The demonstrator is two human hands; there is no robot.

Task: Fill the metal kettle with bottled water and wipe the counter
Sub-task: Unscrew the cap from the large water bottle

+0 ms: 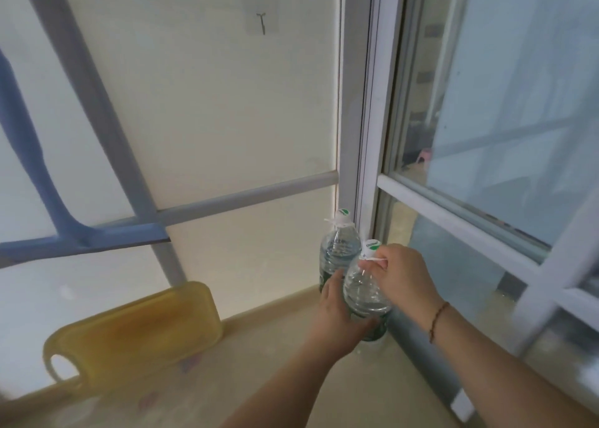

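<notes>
A: Scanning left to right: yellow board (136, 333) leans on the pane at the back of the counter (259, 379), then two bottles in the corner by the window frame (366, 175). No kettle in view.

B: Hands?

A: Left hand (337, 311) wraps the near bottle (364, 293) low on its body, fingers closed round it. Right hand (402, 273) pinches the white carry strap (372, 259) at its neck, just under the cap (371, 244). Far bottle (338, 246) stands untouched right behind.

B: Tips for the lift?

A: Looks full, so I'd say heavy. Take the weight with the left, strap only for steering. Raise it straight so it doesn't knock the far bottle. Keep the cap on until it's at the kettle.
</notes>
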